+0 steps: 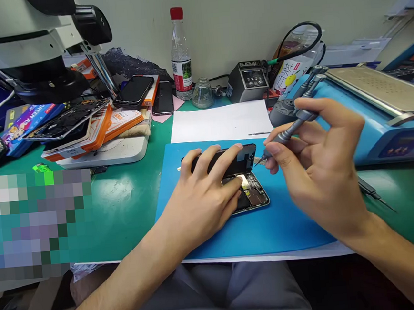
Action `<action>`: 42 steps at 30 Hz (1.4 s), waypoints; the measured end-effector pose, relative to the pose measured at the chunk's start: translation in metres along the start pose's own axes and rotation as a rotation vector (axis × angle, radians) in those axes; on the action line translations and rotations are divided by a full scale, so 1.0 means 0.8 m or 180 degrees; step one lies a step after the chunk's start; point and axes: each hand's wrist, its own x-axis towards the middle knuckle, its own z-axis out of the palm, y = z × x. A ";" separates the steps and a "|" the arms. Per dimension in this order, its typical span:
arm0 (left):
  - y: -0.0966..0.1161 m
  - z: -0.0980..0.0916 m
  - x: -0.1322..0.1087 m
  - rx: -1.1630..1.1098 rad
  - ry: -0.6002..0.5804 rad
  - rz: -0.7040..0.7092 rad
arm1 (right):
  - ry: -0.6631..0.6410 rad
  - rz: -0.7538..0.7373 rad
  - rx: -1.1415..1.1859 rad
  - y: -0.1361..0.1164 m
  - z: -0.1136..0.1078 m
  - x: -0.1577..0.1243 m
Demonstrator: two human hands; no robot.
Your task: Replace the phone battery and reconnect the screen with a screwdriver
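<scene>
An opened smartphone [251, 197] lies on a blue mat [270, 226], its black screen panel [244, 154] lifted up from the body so the circuit boards show. My left hand [206, 193] rests on the phone, fingers wrapped over the lifted screen panel and thumb pressed on the insides. My right hand [315, 165] pinches a grey precision screwdriver [293, 128], its tip pointing at the phone's upper right edge.
A microscope [41, 48] hangs over the left side above stacked phones and orange boxes [93, 125]. A water bottle [180, 56], a small glass jar [202, 93], a soldering station [247, 80] and a white sheet [222, 121] sit behind. A blue machine [386, 112] stands right. Tweezers [375, 194] lie on the green mat.
</scene>
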 end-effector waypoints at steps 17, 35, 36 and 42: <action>-0.001 0.000 0.000 -0.0040 -0.0040 -0.0032 | 0.0039 -0.0107 0.0310 0.047 0.020 -0.007; 0.000 0.000 0.000 -0.0050 -0.0063 -0.0028 | -0.0400 -0.0026 0.0232 0.050 0.027 -0.005; 0.000 0.000 0.000 -0.0048 -0.0064 -0.0031 | -0.0393 -0.0012 0.0239 0.049 0.028 -0.005; 0.000 0.001 0.001 -0.0047 -0.0080 -0.0043 | -0.0375 0.0038 0.0331 0.045 0.029 -0.006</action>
